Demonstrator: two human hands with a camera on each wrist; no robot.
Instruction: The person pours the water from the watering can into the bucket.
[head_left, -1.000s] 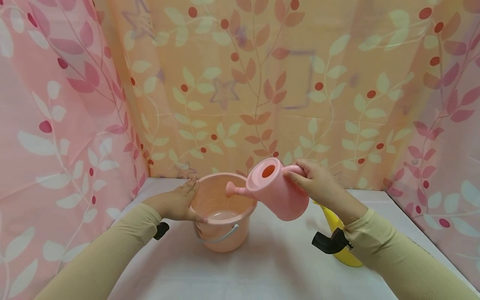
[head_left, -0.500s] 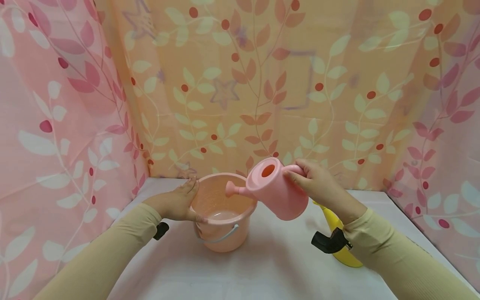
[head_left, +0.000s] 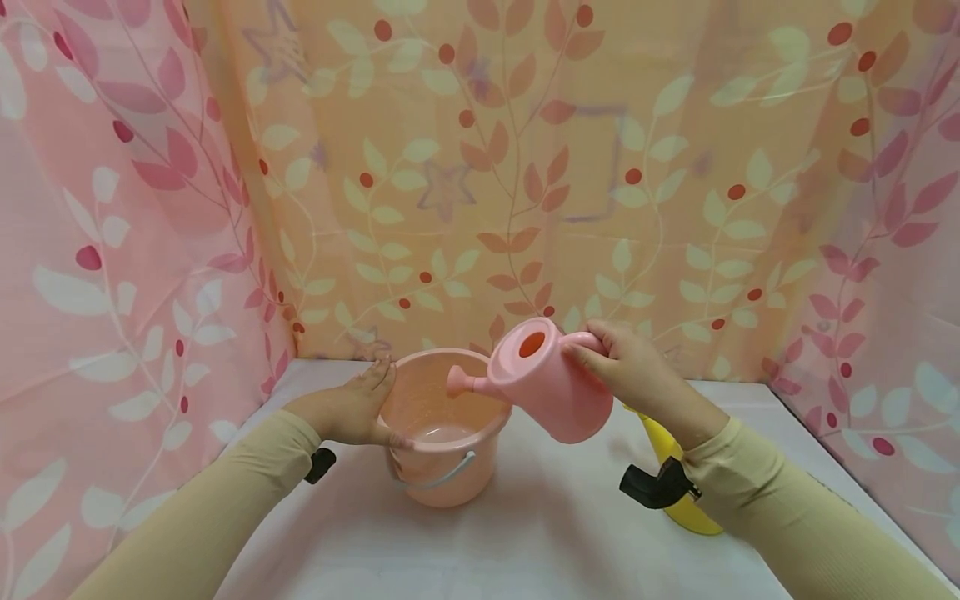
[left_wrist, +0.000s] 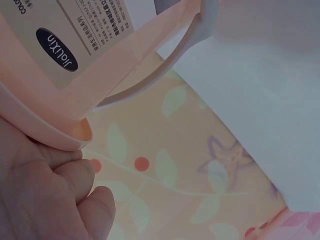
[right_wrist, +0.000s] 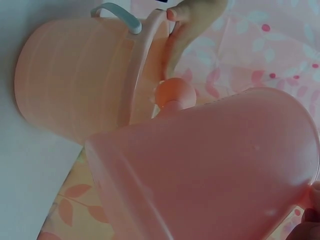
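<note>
A peach bucket (head_left: 457, 475) with a pale grey bail handle (head_left: 442, 475) stands upright on the table. My left hand (head_left: 345, 408) holds its left rim, thumb along the front and fingers toward the back; a label (left_wrist: 75, 40) shows on its wall in the left wrist view. With my right hand (head_left: 626, 362) I grip the handle of a pink watering can (head_left: 558, 392), raised and tilted left. Its spout ends in a round rose (head_left: 459, 381) over the bucket's mouth. Small specks like droplets show near the rose (right_wrist: 175, 93) in the right wrist view.
Behind my right forearm stands a yellow object (head_left: 675, 467), partly hidden by the sleeve and a black wrist camera (head_left: 656, 485). The white tabletop (head_left: 570, 533) is enclosed by leaf-patterned cloth (head_left: 585, 275) at the back and both sides.
The head view has shifted very slightly. Both hands, the bucket and the tilted watering can keep the same positions relative to each other.
</note>
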